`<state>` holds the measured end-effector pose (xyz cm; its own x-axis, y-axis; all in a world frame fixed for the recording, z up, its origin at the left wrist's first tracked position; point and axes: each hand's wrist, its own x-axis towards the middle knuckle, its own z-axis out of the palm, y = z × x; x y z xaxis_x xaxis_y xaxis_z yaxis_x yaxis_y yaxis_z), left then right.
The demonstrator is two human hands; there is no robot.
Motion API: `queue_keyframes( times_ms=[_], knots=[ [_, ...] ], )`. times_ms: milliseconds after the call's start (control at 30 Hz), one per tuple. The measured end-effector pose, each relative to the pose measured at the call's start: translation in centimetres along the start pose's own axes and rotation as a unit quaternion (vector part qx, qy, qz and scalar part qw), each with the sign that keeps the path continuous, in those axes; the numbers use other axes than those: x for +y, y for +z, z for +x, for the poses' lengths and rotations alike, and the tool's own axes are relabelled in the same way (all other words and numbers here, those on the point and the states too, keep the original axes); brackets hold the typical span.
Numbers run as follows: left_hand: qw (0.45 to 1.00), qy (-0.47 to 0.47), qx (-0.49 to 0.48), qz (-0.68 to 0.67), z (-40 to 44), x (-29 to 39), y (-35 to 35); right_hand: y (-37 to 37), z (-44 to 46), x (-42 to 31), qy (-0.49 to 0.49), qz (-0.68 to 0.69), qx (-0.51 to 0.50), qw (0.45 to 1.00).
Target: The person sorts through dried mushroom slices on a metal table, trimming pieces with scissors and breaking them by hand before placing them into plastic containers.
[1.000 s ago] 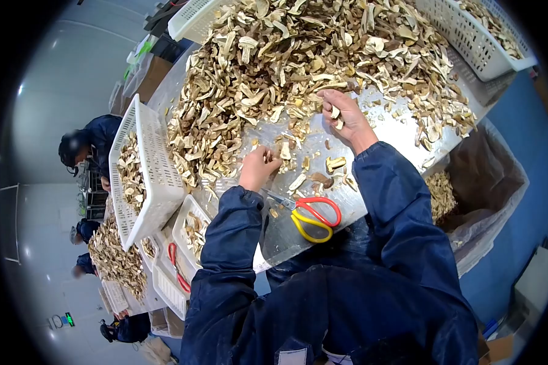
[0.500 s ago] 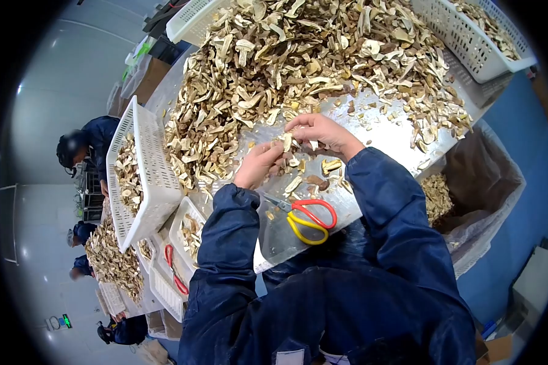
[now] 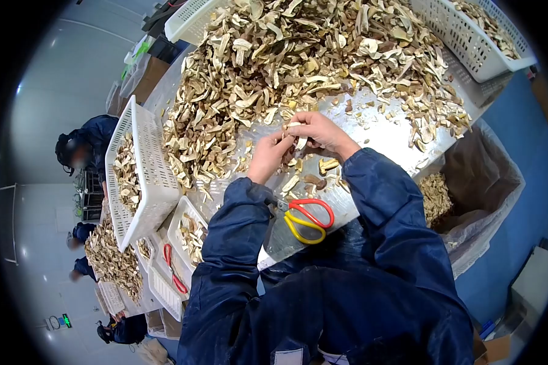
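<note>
My right hand [image 3: 321,131] pinches a pale dried mushroom slice [image 3: 301,143] between thumb and fingers. Close against it is my left hand [image 3: 270,157], its fingers closed around brownish mushroom pieces, partly hidden. Both hands meet just above the metal table [image 3: 377,131], at the near edge of a large heap of dried mushroom slices [image 3: 256,79]. Several loose slices [image 3: 315,180] lie below the hands. Scissors [image 3: 310,220] with one red and one yellow handle rest near the table edge, the blades partly covered by my left sleeve.
White perforated baskets with slices stand left [image 3: 155,176] and at the upper right [image 3: 469,48]. A small white tray [image 3: 179,228] and red-handled scissors [image 3: 175,274] sit at the left. A lined bin [image 3: 484,176] stands right. Co-workers [image 3: 91,143] are at the far left.
My left hand has moved up and right, closer to my right hand. The pale slice now sits slightly farther right, and the two hands touch or nearly touch.
</note>
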<state>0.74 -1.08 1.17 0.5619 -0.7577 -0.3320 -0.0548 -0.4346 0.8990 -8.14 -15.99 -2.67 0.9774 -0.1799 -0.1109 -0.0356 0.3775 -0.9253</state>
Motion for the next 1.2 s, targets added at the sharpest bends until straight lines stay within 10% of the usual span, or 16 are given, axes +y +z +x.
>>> queue_keyframes(
  times_ms=[1200],
  knots=[
    [0.976, -0.018, -0.059, -0.209, 0.2, -0.7, 0.1, -1.5, 0.6, 1.5, 0.032, 0.208, -0.06, 0.976]
  ],
)
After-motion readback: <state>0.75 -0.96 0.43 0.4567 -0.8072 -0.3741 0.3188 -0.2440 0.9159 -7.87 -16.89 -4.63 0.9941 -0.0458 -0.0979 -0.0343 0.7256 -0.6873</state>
